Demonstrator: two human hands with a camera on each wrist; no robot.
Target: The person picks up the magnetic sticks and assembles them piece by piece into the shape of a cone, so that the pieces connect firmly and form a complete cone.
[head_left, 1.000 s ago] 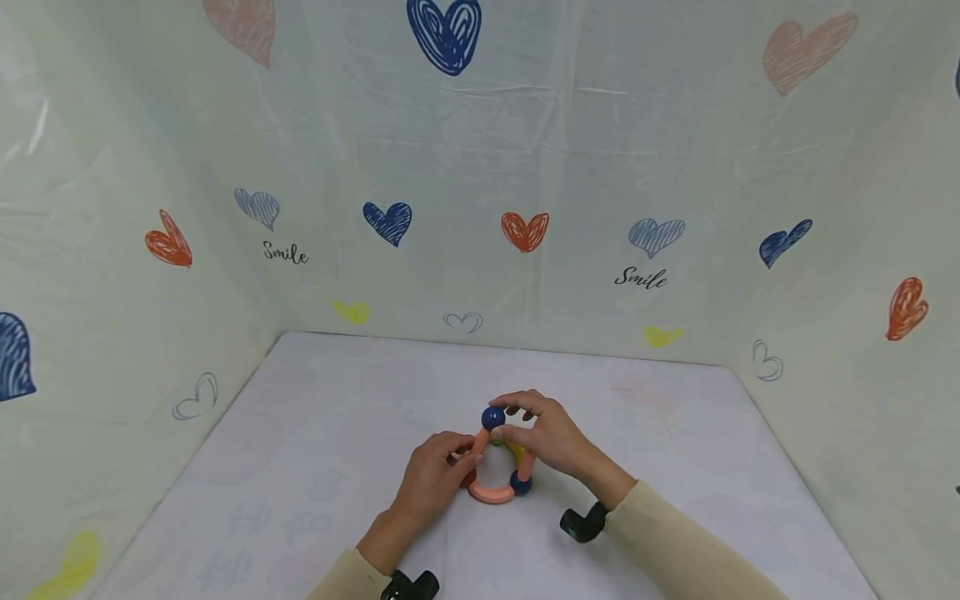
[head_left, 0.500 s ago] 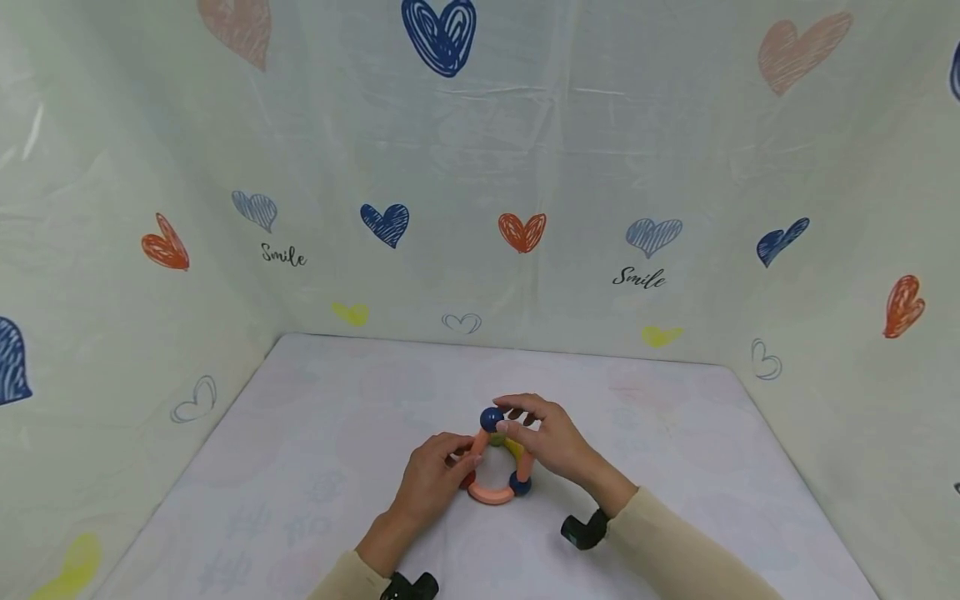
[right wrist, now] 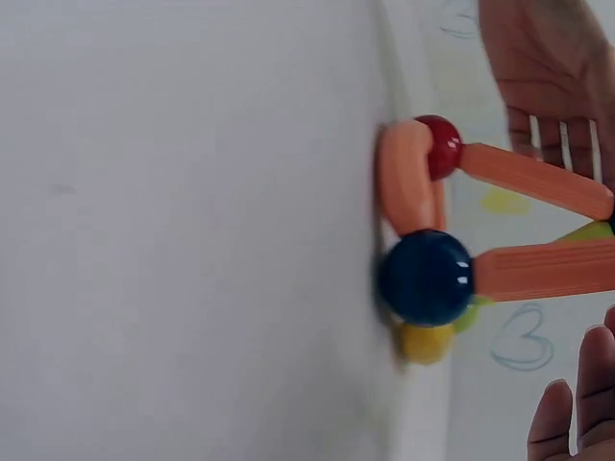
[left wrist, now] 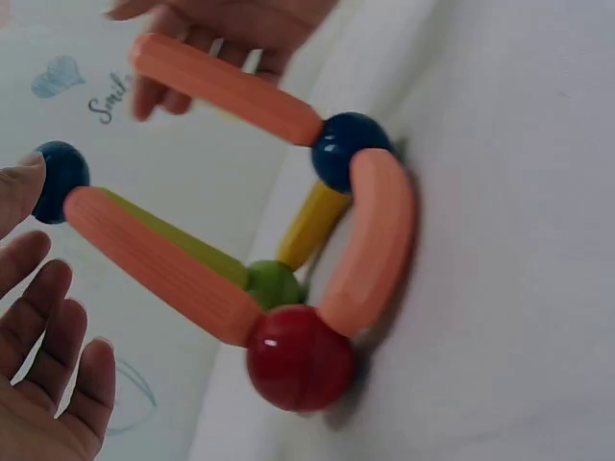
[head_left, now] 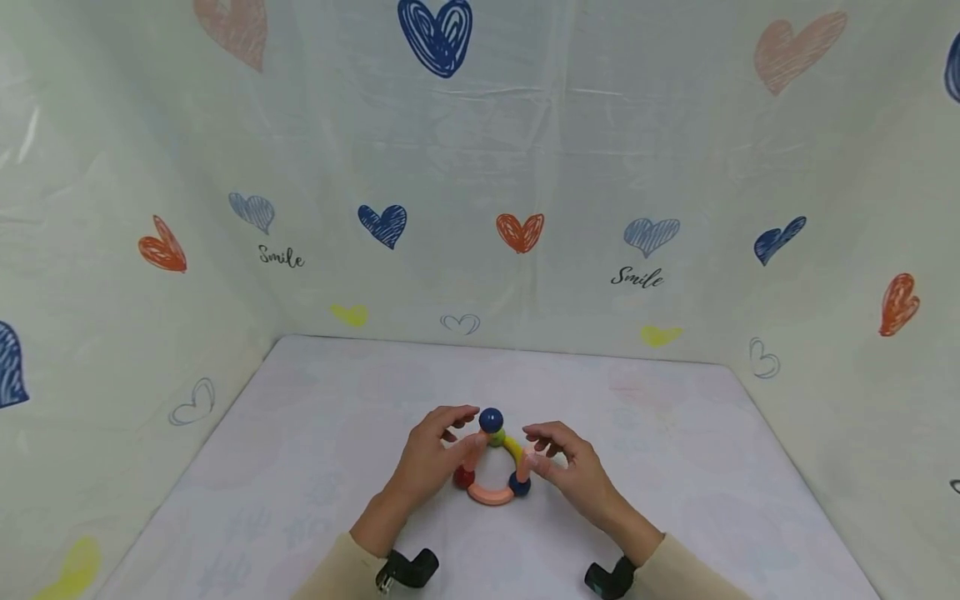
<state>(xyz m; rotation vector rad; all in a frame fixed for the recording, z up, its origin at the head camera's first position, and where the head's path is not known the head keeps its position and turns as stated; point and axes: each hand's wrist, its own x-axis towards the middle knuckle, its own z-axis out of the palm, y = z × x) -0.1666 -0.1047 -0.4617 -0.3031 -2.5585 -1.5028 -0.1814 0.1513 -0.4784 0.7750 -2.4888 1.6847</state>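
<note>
A ball-and-rod toy frame stands on the table. Its base has a red ball [left wrist: 300, 358], a blue ball [right wrist: 428, 278], a green ball [left wrist: 274, 285], a curved orange rod [left wrist: 375, 240] and a yellow rod [left wrist: 312, 226]. One orange rod [left wrist: 159, 264] and a yellow-green rod [left wrist: 183, 238] slant up to a top blue ball [head_left: 491, 420]. My left hand [head_left: 431, 454] is beside that ball, thumb tip at it in the left wrist view, fingers spread. My right hand [head_left: 581, 475], fingers loose, is by the upper end of a second orange rod [left wrist: 226, 88], which rises from the lower blue ball.
The white table [head_left: 337, 400] lies under the toy. A pale sheet printed with hearts [head_left: 521, 233] hangs behind it and along both sides. Dark wrist cameras [head_left: 408, 570] sit on both wrists.
My right hand has left the top blue ball and moved right and down towards the second orange rod. My left hand has risen from the slanted rod to beside the top ball.
</note>
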